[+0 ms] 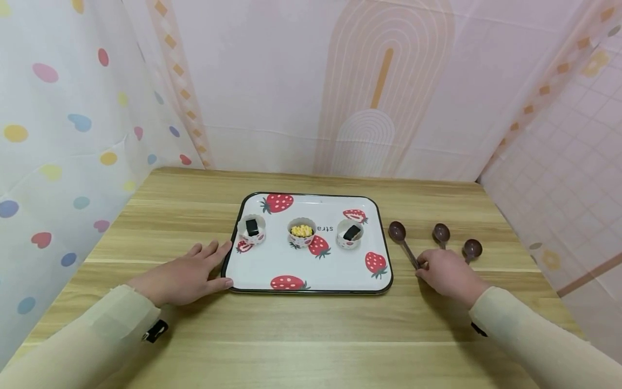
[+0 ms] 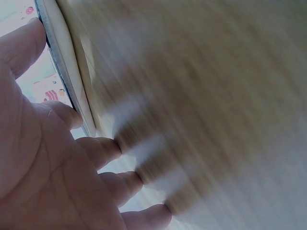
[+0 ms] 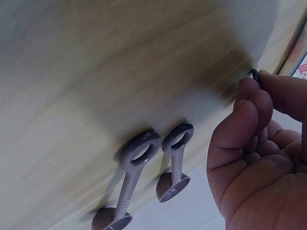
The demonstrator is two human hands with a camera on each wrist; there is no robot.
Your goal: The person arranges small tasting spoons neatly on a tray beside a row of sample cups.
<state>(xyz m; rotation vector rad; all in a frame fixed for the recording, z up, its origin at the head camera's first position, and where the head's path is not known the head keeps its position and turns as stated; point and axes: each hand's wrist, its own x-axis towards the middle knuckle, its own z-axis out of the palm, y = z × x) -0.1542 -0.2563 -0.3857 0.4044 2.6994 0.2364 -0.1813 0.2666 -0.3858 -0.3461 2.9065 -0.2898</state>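
Note:
My left hand [image 1: 187,275] lies spread beside a white tray [image 1: 311,270] printed with strawberries. Its thumb [image 2: 31,40] touches the tray's dark rim, while several fingertips rest on the wood. To the tray's right, my right hand [image 1: 449,274] pinches the handle end of a brown measuring spoon [image 1: 397,232], its bowl pointing away from me. Two more brown spoons, a middle one [image 1: 441,233] and an outer one [image 1: 472,249], lie beyond that hand. Ring-shaped ends show on the middle spoon [image 3: 176,163] and the outer spoon [image 3: 127,189] in the right wrist view.
Three paper cups stand in a row on the tray: a left cup [image 1: 260,238] and a right cup [image 1: 346,244] with black-and-white pieces, and a middle cup [image 1: 294,240] with yellow bits. Patterned cloth walls [image 1: 272,108] surround the wooden table [image 1: 311,335].

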